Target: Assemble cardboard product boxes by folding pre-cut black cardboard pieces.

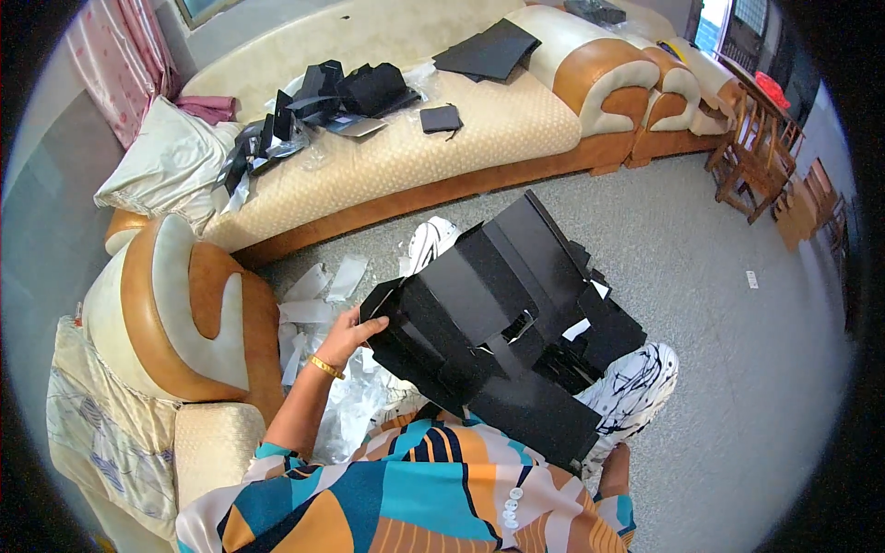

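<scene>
A large black cardboard box (466,284), partly unfolded with creased panels and flaps, rests across my lap and legs. At its left edge my left hand (348,336) is closed on the cardboard, with the thumb on top and the other fingers mostly hidden. White showing at two small spots near the right flaps may be paper or tape. My right forearm (615,472) comes up beside my right leg, and the hand beyond it is hidden behind the box.
Clear plastic wrappings (346,410) lie on the floor left of my legs. Ahead stands a long cream sofa (369,170) holding black box pieces (346,92), flat black sheets (489,51) and a small black pouch (441,119). Wooden chairs (751,161) stand far right.
</scene>
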A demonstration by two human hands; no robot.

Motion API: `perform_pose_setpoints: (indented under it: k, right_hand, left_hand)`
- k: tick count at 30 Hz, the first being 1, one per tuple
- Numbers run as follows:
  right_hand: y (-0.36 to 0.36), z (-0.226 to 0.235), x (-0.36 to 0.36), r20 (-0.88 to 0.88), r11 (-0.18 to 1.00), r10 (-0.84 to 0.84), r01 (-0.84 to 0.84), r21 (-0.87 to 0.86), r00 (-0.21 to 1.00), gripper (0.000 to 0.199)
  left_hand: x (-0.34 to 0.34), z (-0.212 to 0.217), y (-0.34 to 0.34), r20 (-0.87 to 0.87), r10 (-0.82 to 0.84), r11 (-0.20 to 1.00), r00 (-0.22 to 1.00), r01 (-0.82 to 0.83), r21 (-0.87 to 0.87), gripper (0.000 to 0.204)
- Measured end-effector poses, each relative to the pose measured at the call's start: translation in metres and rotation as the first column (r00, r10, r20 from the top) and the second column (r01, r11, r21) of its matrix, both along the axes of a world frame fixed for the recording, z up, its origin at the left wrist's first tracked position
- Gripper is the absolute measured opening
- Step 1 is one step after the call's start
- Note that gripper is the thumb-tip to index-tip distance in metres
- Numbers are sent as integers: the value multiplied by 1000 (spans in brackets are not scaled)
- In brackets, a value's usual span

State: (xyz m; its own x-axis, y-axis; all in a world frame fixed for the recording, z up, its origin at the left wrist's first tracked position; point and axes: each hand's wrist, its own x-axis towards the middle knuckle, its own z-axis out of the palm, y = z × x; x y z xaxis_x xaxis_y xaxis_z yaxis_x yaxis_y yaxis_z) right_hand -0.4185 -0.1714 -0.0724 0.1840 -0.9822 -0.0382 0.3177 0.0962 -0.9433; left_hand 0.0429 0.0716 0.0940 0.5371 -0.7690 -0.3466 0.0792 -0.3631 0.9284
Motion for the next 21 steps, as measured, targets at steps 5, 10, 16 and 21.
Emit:
perform_pose_setpoints:
  k: [5,10,16,21]
  right_hand:
    - [15,37,44,-105,1000,-21,21,4,994,35]
    - [63,38,-5,-260,999,-21,32,36,965,35]
    - [-45,101,53,-422,989,-84,128,77,903,34]
    - [-140,132,-71,-528,972,-164,227,57,833,34]
  left_hand:
    - [8,-12,-7,20,-29,998,999,30,-63,35]
    - [11,-14,-6,3,-42,991,999,42,-130,43]
    - [18,-12,-18,-42,-52,995,998,48,-87,44]
    - [13,-10,-29,-122,-44,989,992,25,-149,51]
